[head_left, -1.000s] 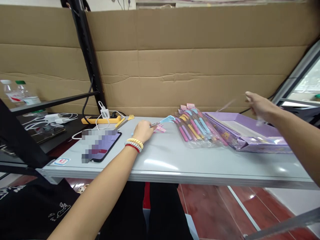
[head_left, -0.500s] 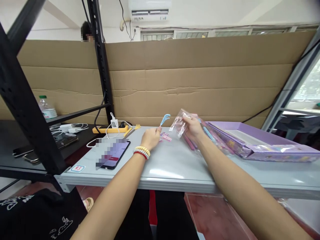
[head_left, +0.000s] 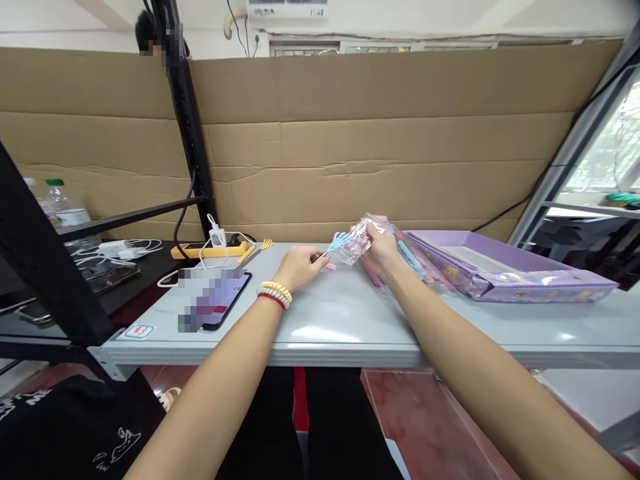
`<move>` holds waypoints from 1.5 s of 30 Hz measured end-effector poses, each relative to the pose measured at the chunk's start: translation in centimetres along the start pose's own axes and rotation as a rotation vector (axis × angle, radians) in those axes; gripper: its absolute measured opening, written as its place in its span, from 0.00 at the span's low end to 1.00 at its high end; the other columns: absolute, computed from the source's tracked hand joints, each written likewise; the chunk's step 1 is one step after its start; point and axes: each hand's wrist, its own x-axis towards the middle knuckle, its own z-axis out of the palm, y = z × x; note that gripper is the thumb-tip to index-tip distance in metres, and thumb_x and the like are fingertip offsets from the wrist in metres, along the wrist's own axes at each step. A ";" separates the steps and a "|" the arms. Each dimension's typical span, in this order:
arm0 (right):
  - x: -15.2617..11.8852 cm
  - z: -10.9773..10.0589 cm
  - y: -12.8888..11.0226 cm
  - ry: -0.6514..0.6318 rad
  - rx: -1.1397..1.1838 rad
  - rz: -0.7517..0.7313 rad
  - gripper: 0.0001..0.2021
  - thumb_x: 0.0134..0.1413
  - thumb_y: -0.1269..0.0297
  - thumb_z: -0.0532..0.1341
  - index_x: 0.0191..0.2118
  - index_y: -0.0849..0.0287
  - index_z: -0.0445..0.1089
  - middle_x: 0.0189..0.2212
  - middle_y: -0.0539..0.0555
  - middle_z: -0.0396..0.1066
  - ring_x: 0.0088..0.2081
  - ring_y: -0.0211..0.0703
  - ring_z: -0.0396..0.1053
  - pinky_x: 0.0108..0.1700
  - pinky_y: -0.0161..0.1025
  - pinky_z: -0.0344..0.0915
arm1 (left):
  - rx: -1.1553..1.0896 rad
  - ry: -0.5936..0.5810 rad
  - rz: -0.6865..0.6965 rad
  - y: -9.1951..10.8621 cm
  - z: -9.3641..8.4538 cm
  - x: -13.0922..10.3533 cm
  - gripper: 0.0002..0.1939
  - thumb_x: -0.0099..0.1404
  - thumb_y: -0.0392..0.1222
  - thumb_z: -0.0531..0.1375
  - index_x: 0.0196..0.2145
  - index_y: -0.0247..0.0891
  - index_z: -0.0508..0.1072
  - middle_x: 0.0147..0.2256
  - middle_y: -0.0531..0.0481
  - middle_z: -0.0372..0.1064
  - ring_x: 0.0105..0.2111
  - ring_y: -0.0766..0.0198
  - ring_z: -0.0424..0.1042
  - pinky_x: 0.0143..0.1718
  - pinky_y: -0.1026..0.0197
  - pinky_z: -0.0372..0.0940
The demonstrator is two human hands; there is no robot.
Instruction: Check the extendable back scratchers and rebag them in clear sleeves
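Observation:
Pinched in my left hand [head_left: 301,265] is the thin handle of a small light-blue claw-shaped tool [head_left: 339,243]. Its blue tip meets the mouth of a clear plastic bag [head_left: 359,240], though I cannot tell whether it is inside. My right hand [head_left: 382,252] grips that bag. Beside and under my right hand lie pink and blue items in clear wrapping [head_left: 417,261]. A small pink piece [head_left: 331,267] lies on the table by my left fingertips. Further left rests a yellow fork-shaped tool [head_left: 263,247].
A purple box [head_left: 545,283] sits at the right. On the left are a phone [head_left: 227,303], a yellow power strip [head_left: 210,251] with white cables, and a black rack post [head_left: 187,127]. Cardboard [head_left: 350,147] stands behind the grey table [head_left: 340,333]. A person's head shows at upper left.
The blue tool in my left hand has moved right and tilted down, up to the bag. My right hand still holds the bag. The whole view has shifted slightly.

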 end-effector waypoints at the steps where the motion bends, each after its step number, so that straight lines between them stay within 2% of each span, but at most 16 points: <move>1: -0.1 0.1 -0.2 0.024 0.022 0.020 0.05 0.57 0.62 0.58 0.33 0.57 0.65 0.25 0.50 0.72 0.29 0.40 0.72 0.32 0.42 0.74 | 0.038 -0.013 0.013 -0.1 0.0 0.0 0.14 0.62 0.47 0.57 0.35 0.41 0.80 0.26 0.52 0.72 0.26 0.67 0.63 0.30 0.65 0.54; 6: -0.4 0.2 -1.0 0.076 0.109 0.067 0.09 0.64 0.61 0.51 0.36 0.59 0.65 0.27 0.51 0.72 0.29 0.40 0.73 0.31 0.42 0.74 | 0.127 -0.088 0.031 -0.2 -0.1 -0.2 0.18 0.62 0.55 0.56 0.38 0.45 0.81 0.22 0.52 0.69 0.24 0.67 0.59 0.28 0.64 0.51; 13: -0.2 -0.3 -2.3 0.164 0.187 0.157 0.15 0.67 0.62 0.41 0.38 0.58 0.63 0.29 0.55 0.74 0.31 0.41 0.75 0.30 0.42 0.74 | 0.152 -0.099 0.005 -0.2 0.0 -0.1 0.17 0.63 0.54 0.55 0.40 0.48 0.81 0.22 0.53 0.68 0.25 0.66 0.60 0.29 0.63 0.52; 20: -0.7 -0.1 -2.2 0.065 0.121 0.190 0.07 0.61 0.69 0.51 0.33 0.58 0.64 0.25 0.51 0.73 0.27 0.40 0.73 0.30 0.39 0.73 | 0.182 -0.095 -0.008 0.0 0.0 -0.1 0.16 0.64 0.54 0.55 0.40 0.49 0.80 0.25 0.52 0.69 0.27 0.65 0.62 0.30 0.63 0.53; 26: -1.2 0.5 -1.4 -0.017 0.055 0.189 0.06 0.56 0.73 0.55 0.30 0.59 0.67 0.25 0.51 0.74 0.28 0.38 0.73 0.28 0.35 0.71 | 0.186 -0.086 -0.003 0.3 -0.1 -0.2 0.16 0.64 0.55 0.55 0.40 0.49 0.80 0.26 0.51 0.68 0.29 0.64 0.64 0.30 0.63 0.54; 33: -2.2 1.1 0.0 -0.203 -0.039 0.197 0.04 0.53 0.68 0.62 0.28 0.60 0.68 0.27 0.53 0.75 0.29 0.42 0.74 0.34 0.42 0.74 | 0.185 -0.066 0.011 0.3 0.0 -0.2 0.14 0.64 0.51 0.56 0.40 0.48 0.80 0.27 0.50 0.70 0.30 0.63 0.66 0.33 0.63 0.57; 38: -3.7 2.5 1.2 -0.264 -0.052 0.190 0.07 0.50 0.64 0.66 0.30 0.60 0.68 0.28 0.53 0.76 0.31 0.43 0.75 0.35 0.43 0.75 | 0.159 0.034 0.019 -0.2 0.5 0.2 0.12 0.64 0.47 0.58 0.39 0.41 0.78 0.30 0.49 0.72 0.31 0.63 0.67 0.35 0.63 0.59; 41: -4.0 3.0 1.7 -0.263 -0.064 0.175 0.08 0.49 0.63 0.67 0.30 0.59 0.68 0.27 0.52 0.76 0.31 0.43 0.75 0.34 0.41 0.75 | 0.109 0.084 -0.036 -0.2 0.6 0.4 0.13 0.62 0.48 0.61 0.39 0.37 0.75 0.32 0.48 0.73 0.31 0.64 0.68 0.35 0.63 0.60; 45: -3.3 2.6 1.0 -0.175 -0.053 0.101 0.07 0.51 0.65 0.66 0.29 0.59 0.68 0.27 0.51 0.76 0.31 0.40 0.75 0.35 0.39 0.74 | 0.122 0.044 -0.164 -0.2 0.2 0.2 0.25 0.56 0.56 0.63 0.44 0.36 0.71 0.32 0.48 0.73 0.32 0.61 0.69 0.33 0.62 0.60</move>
